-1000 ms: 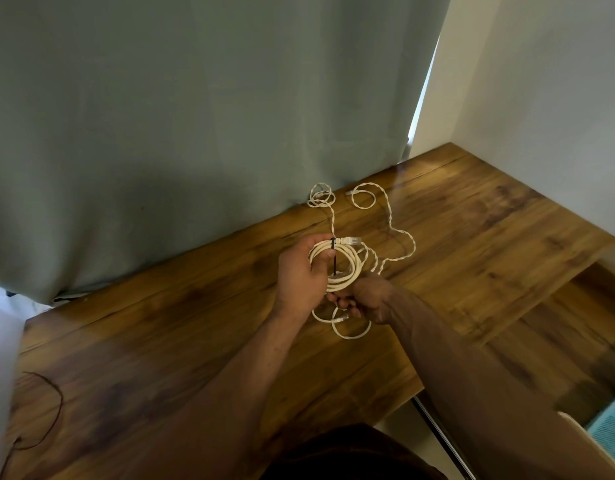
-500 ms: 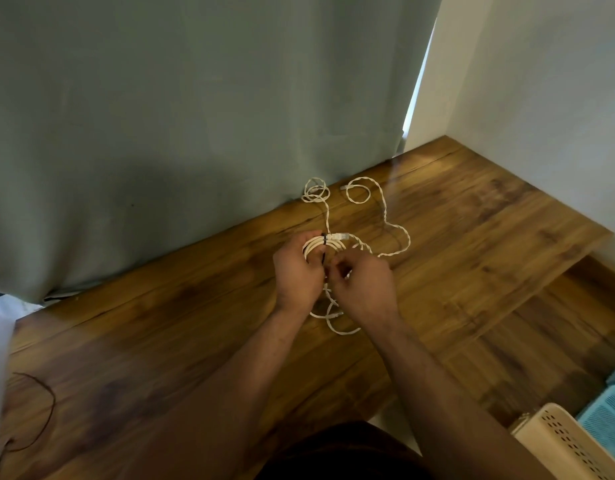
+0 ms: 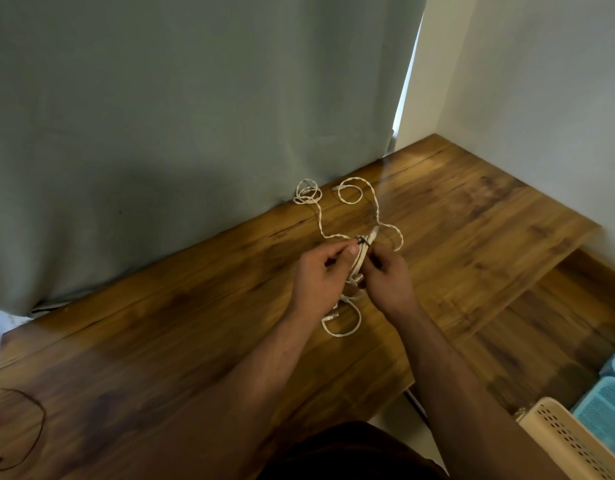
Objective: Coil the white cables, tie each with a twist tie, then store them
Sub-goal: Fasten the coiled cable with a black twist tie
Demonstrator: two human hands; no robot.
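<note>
Over the wooden counter, my left hand and right hand pinch the dark twist tie around the coiled white cable.

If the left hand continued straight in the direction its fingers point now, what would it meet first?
The left hand points up and right, so it would probably first meet the coiled white cable with its dark twist tie, which its fingers already pinch. The right hand lies just beyond; depth is unclear.
</note>
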